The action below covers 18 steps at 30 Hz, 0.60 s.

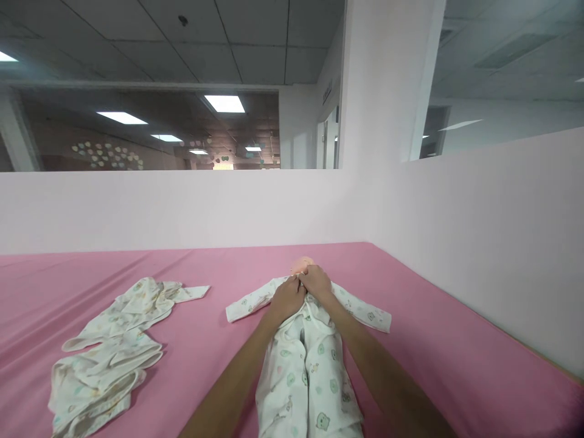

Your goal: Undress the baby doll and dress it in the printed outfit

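The upper half of the view is filled by a grey panelled ceiling (255,42) with lit square lamps, seen partly through a long window (146,131) set above a low white partition wall (182,207). A white pillar (387,79) rises at the corner, and a second white partition (493,231) runs down the right side.

Below the walls a wide surface covered by a pink sheet (456,340) is spread; whether a bed or a padded desk lies under it cannot be told. Its right edge is cut off by the frame.

A baby doll (302,265) is laid on its back near the middle of the sheet, dressed in a white printed romper (305,371) with both sleeves stretched out sideways. Only the top of the doll's head is seen; the rest is hidden by the garment and the hands. The romper's lower end is cut off by the bottom edge.

A crumpled heap of similar white baby clothes (109,347) is lying to the left, well apart from the doll.

The left hand (286,301) and right hand (316,283) are brought together at the romper's neckline, touching each other, fingers curled closed on the cloth. What exactly is pinched there is too small to make out.
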Motion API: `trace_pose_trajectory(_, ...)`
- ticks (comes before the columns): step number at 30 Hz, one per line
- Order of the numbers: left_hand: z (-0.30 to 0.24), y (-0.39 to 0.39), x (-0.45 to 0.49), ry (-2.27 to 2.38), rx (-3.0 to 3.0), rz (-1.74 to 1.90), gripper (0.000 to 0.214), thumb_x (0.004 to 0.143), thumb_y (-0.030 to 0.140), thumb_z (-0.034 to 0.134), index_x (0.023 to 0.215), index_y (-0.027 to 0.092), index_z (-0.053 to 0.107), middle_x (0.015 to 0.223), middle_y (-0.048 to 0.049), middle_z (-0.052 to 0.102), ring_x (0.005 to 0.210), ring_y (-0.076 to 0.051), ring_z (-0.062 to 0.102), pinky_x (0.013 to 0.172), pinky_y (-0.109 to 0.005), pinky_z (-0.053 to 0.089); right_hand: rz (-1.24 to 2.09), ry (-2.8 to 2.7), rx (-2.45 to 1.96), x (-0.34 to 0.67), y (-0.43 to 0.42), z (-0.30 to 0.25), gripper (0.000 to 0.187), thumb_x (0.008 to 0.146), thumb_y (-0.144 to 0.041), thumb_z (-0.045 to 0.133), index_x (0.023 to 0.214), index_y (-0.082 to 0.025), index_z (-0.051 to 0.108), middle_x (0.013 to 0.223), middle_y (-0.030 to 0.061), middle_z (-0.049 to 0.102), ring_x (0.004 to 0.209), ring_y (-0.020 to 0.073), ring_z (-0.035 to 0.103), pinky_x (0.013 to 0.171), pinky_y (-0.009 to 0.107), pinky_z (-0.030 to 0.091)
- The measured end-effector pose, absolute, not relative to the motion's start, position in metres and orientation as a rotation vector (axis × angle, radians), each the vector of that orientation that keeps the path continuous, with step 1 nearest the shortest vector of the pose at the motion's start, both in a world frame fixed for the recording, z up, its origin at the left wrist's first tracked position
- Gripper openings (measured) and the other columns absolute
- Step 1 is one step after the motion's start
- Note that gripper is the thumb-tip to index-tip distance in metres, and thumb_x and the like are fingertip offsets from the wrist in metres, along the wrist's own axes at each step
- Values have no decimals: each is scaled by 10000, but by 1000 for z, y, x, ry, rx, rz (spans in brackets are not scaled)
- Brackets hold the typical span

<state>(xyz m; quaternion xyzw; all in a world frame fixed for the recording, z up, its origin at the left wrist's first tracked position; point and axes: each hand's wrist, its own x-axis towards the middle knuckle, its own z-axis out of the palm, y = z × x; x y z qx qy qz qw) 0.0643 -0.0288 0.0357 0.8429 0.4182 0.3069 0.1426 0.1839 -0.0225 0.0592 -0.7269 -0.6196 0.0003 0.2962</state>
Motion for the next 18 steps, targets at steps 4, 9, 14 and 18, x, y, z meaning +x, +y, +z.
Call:
trace_pose_trajectory(4,20,-24,64,1227,2496,886,429,919,248,299,1252,172,559,1326,-129,570,1292,-247,481,1092,-394,345,-43,-1622,-1938,184,-24,51,203,845,-212,483,850,-159,678,960,97,685,873,193,627,669,251,372)
trace_pose_trajectory(9,14,-24,62,1239,2504,911,419,935,251,292,1243,178,566,1314,-132,578,1309,-246,462,1101,-419,340,-77,-1567,-1942,183,-27,45,262,877,-189,426,958,-146,671,1052,111,668,936,207,621,687,262,380)
trace_pose_trajectory(14,16,-29,63,1249,2506,926,378,939,264,322,1206,200,583,1329,-112,572,1300,-241,470,1096,-416,352,-81,-1553,-1923,185,-31,41,303,913,-208,376,996,-159,664,1014,109,666,957,212,618,713,275,392)
trace_pose_trajectory(18,16,-30,63,1274,2457,979,353,937,289,345,1163,219,607,1286,-92,605,1264,-232,502,1082,-400,369,-63,-1549,-1922,186,-31,39,284,921,-226,388,987,-175,659,1055,103,656,944,202,618,716,274,400)
